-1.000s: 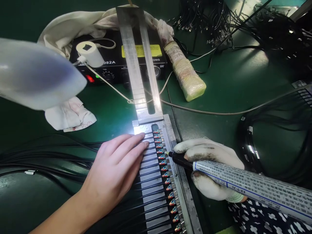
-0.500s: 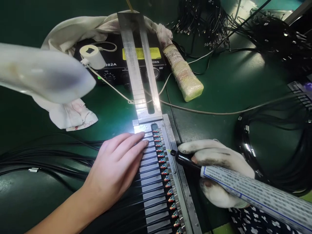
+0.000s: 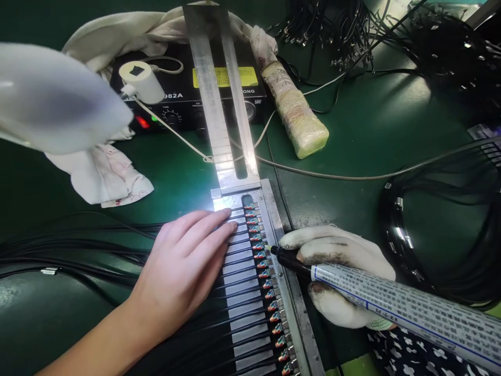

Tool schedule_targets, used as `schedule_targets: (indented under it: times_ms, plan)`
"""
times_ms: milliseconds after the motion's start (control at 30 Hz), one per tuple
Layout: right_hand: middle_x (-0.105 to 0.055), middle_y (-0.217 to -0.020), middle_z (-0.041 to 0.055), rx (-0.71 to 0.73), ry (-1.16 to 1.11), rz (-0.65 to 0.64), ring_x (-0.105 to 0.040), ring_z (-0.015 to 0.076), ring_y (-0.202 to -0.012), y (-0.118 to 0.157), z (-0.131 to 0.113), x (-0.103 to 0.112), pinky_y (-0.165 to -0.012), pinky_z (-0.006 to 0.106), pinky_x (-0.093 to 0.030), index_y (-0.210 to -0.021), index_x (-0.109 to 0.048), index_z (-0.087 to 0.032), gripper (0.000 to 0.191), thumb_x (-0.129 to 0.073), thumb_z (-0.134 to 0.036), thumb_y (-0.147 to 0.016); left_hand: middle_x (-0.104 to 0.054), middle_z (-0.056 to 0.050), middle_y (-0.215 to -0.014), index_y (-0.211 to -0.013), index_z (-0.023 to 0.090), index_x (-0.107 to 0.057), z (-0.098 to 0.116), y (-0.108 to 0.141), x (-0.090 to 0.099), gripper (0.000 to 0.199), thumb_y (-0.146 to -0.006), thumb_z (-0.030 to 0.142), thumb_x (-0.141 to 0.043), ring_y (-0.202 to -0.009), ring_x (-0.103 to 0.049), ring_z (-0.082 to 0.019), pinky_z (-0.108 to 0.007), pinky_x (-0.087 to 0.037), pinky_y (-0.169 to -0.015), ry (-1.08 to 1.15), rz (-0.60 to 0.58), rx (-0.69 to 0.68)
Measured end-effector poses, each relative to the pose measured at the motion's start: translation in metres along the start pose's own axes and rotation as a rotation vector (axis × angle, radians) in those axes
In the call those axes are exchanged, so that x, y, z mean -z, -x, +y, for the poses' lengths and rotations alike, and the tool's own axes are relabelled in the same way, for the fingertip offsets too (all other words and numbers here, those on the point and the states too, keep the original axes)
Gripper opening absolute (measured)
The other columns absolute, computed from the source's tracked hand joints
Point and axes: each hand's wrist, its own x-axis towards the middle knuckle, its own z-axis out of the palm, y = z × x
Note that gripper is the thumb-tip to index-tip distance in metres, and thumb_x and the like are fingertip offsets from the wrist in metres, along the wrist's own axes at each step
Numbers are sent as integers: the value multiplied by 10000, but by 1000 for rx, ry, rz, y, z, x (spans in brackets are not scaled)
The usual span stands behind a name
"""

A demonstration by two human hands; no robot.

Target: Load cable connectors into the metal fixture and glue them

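Note:
My bare left hand lies with outstretched fingers over the black cables at the upper end of a metal fixture. The cables lie side by side across it, ending in connectors with coloured wires along the right side. My right hand, in a stained white glove with bare fingertips showing, is closed around a thick felt-tip pen. This pen has a printed pale barrel and a black front part. Its pale tip is at the connectors in the upper part of the row; whether it touches is unclear.
A white lamp head hangs at the left. Behind the fixture stands a black control box with a small white switch unit. A film-wrapped block lies right of it. Coiled black cables lie at the right.
The pen and my right hand have shifted slightly left, bringing the tip nearer the connectors. My left hand stays on the cables. The view has moved a little, and a red light now shows on the box.

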Motion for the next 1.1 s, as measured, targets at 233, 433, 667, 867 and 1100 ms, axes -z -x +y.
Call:
schedule_targets:
  times_ms: [233,433,667,867,1100]
  plan:
    - [-754,-888,121,0,9,-5,-749,208,-804,1,1,0,-709,277,-632,-857,-645,-140,132,-622,-141,-727,-604,-120,-1336,-1289,159,-556,0,1,0,387,-906,109,-586,-1182,-537,-290,-470,-450,-950,-8,2,-1]
    - [-755,-875,119,-12,-5,18,-746,207,-782,4,0,-1,-675,290,-628,-845,-650,-141,151,-587,-132,-709,-607,-119,-1331,-1291,164,-555,0,1,0,395,-902,98,-586,-1186,-536,-291,-469,-449,-956,-6,3,-5]
    - [-755,-881,116,-16,12,6,-746,203,-782,4,-1,0,-678,289,-627,-855,-645,-149,149,-588,-147,-717,-607,-125,-1330,-1291,148,-555,0,0,-1,399,-899,86,-589,-1182,-537,-293,-474,-453,-949,-10,9,-12]
    - [-753,-883,118,-24,6,30,-745,200,-792,4,0,-1,-700,289,-627,-855,-644,-148,134,-592,-178,-734,-611,-121,-1327,-1287,157,-560,0,0,-2,393,-899,98,-593,-1178,-542,-293,-477,-459,-943,-9,10,-9]
    - [-752,-890,131,-12,6,14,-745,207,-805,2,0,0,-712,286,-634,-869,-652,-138,150,-612,-140,-724,-607,-116,-1335,-1291,161,-557,-1,1,0,395,-902,102,-590,-1183,-540,-292,-474,-456,-943,-11,5,-4]
